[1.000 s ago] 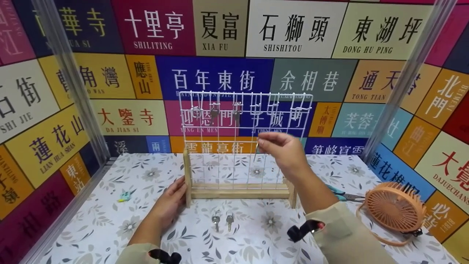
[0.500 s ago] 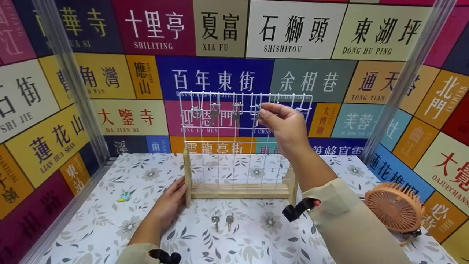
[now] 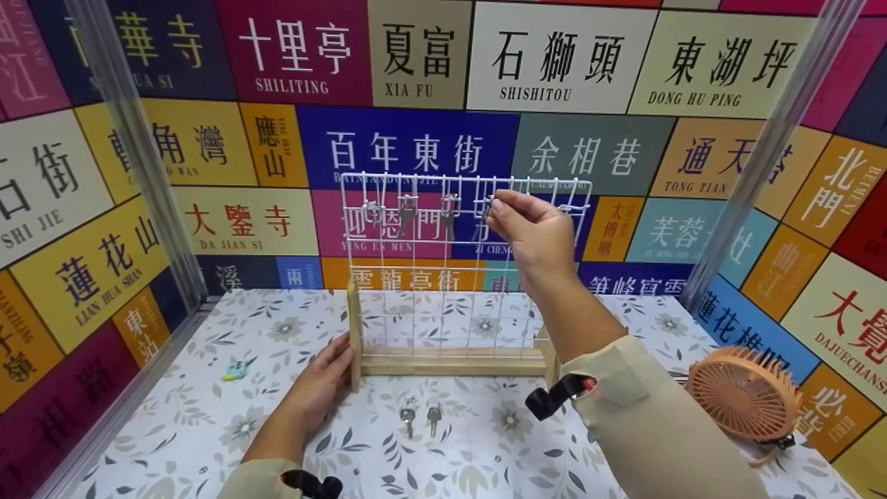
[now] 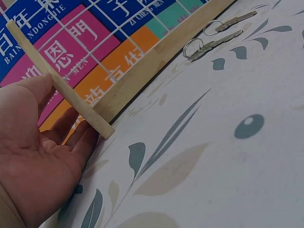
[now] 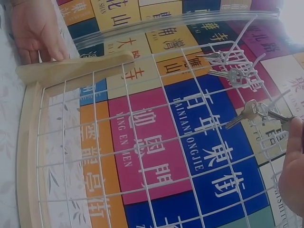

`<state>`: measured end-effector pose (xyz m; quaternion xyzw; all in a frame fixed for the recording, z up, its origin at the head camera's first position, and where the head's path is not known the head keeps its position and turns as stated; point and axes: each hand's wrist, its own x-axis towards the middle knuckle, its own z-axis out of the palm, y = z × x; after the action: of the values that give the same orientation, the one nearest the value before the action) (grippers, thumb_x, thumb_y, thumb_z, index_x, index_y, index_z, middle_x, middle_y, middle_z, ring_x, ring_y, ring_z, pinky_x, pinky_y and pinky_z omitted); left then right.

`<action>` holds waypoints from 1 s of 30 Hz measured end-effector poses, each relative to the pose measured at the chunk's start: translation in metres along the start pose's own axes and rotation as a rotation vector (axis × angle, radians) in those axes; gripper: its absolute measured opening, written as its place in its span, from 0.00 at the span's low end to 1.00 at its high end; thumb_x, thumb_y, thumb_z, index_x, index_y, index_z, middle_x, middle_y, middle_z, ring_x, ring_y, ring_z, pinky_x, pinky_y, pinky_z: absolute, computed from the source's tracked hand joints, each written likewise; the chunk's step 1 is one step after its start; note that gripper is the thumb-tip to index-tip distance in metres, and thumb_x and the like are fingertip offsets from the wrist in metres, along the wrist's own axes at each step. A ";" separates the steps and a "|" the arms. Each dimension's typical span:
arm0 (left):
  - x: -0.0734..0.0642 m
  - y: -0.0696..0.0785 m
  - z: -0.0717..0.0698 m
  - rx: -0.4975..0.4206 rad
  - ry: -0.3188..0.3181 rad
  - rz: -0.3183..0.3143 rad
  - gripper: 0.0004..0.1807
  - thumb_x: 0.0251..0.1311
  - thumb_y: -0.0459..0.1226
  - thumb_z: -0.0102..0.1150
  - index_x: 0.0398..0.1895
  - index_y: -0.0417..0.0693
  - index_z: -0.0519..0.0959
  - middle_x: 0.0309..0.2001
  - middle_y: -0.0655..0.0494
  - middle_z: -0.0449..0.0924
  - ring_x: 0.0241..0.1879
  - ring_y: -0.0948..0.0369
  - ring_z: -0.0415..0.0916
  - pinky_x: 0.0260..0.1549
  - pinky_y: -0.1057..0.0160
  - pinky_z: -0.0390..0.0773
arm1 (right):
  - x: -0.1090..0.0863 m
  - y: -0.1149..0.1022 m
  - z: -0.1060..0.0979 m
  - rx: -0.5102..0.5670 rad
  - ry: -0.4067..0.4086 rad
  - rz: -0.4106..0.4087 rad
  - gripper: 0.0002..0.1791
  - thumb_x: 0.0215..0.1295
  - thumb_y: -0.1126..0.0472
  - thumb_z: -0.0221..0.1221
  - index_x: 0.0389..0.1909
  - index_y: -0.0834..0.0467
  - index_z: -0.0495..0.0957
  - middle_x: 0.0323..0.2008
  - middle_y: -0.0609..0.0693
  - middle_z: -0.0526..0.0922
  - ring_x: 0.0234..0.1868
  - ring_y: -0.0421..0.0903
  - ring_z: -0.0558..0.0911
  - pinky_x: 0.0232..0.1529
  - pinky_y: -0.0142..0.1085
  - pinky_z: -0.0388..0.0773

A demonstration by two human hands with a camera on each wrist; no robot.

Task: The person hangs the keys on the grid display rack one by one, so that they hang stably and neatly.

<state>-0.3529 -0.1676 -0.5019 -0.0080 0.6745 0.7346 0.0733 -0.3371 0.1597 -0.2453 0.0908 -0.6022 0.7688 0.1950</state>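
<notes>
A white wire grid [image 3: 443, 267] stands upright in a wooden base [image 3: 454, 366]. My right hand [image 3: 537, 232] pinches a key [image 5: 280, 117] by its top at a hook in the grid's upper row. To its left, keys [image 3: 450, 220] hang from three other hooks. Fingers of my left hand [image 3: 326, 378] lie against the outer side of the base's left wooden upright [image 4: 64, 88], the palm turned toward it. Two keys with rings, a left one [image 3: 407, 419] and a right one [image 3: 434, 419], lie on the table before the base.
An orange fan [image 3: 745, 391] stands at the table's right side, with the right sleeve [image 3: 665, 416] near it. A small teal and yellow item [image 3: 236, 369] lies at the left. Behind the patterned tabletop [image 3: 277, 312] rises a wall of coloured name panels [image 3: 409, 138].
My right hand has risen with the key from the grid's middle to its upper hook row, then stayed close there. The left hand has kept its place at the upright.
</notes>
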 end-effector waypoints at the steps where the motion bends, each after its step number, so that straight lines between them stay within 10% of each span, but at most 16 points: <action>1: 0.000 0.000 0.000 0.001 -0.001 0.003 0.30 0.80 0.50 0.56 0.82 0.70 0.66 0.83 0.62 0.64 0.82 0.52 0.62 0.84 0.48 0.59 | 0.000 0.001 0.000 -0.002 -0.002 0.001 0.12 0.72 0.63 0.68 0.53 0.60 0.89 0.55 0.62 0.87 0.52 0.51 0.91 0.57 0.35 0.88; 13: -0.001 0.000 0.001 0.022 -0.010 0.022 0.30 0.82 0.50 0.54 0.83 0.67 0.64 0.83 0.60 0.63 0.82 0.50 0.63 0.83 0.47 0.60 | -0.005 0.028 -0.010 -0.106 -0.053 0.039 0.14 0.74 0.64 0.66 0.57 0.63 0.86 0.54 0.62 0.87 0.54 0.54 0.90 0.57 0.36 0.89; 30: -0.003 0.004 0.001 0.026 0.006 0.004 0.29 0.81 0.50 0.54 0.82 0.70 0.65 0.83 0.63 0.64 0.83 0.53 0.62 0.84 0.48 0.59 | -0.067 0.130 -0.014 -0.052 -0.176 0.248 0.11 0.70 0.70 0.67 0.51 0.66 0.87 0.44 0.55 0.90 0.41 0.47 0.91 0.51 0.37 0.91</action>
<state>-0.3506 -0.1669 -0.4973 -0.0080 0.6841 0.7260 0.0701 -0.3279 0.1344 -0.3901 0.0779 -0.6433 0.7602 0.0473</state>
